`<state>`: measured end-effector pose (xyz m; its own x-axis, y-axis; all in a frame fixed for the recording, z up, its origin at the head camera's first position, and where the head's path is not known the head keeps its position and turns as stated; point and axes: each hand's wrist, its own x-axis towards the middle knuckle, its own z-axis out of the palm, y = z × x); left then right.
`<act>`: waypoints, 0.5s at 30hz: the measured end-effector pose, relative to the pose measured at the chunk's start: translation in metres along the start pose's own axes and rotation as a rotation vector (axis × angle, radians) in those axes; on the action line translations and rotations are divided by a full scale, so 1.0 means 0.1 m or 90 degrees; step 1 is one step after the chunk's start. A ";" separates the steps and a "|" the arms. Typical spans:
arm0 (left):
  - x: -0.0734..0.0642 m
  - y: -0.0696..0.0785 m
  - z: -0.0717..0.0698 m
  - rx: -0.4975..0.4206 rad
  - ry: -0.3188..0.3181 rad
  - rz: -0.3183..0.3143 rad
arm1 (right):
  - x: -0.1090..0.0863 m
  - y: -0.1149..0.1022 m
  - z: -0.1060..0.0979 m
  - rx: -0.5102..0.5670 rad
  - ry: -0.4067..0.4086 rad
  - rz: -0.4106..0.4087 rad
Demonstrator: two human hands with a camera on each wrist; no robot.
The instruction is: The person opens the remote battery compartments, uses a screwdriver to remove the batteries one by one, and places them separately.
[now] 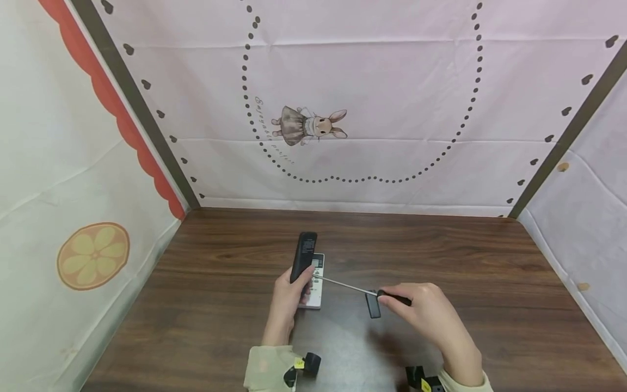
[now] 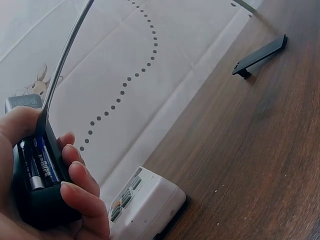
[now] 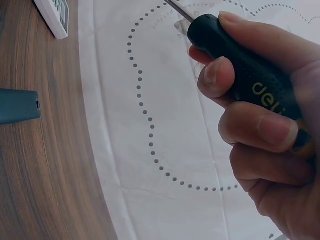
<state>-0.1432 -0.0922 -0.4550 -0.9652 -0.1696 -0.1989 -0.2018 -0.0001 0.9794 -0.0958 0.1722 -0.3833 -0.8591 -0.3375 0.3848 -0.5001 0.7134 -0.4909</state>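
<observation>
Prying at the cylindrical batteries [image 2: 46,162] seems the step in hand, likely calling next for gentle leverage. The left hand [image 1: 284,299] curls its fingers round the black plastic remote [image 1: 303,256], at six o'clock from the head view's centre; the right hand [image 1: 428,307] grips the screwdriver [image 3: 250,70], slim metal shaft [image 2: 67,55] towards ten, and the flat cover [image 1: 373,307] lies at the remote's four o'clock.

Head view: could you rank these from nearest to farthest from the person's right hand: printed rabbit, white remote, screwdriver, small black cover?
From the right hand, as the head view shows:
1. Screwdriver: gripped in it.
2. Small black cover: on the table, just left of the fingertips.
3. White remote: farther left, by the left hand.
4. Printed rabbit: on the back cloth.
</observation>
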 end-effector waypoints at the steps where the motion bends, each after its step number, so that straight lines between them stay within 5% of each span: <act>1: 0.00 0.00 0.00 0.000 -0.002 0.002 | 0.00 0.01 0.00 0.001 -0.001 0.001; 15: 0.03 -0.04 0.01 -0.037 -0.033 0.004 | -0.04 0.04 -0.06 0.019 -0.015 0.004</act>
<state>-0.1453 -0.0917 -0.4594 -0.9742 -0.1185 -0.1921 -0.1866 -0.0563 0.9808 -0.0941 0.1799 -0.3824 -0.8646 -0.3480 0.3626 -0.4971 0.6975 -0.5160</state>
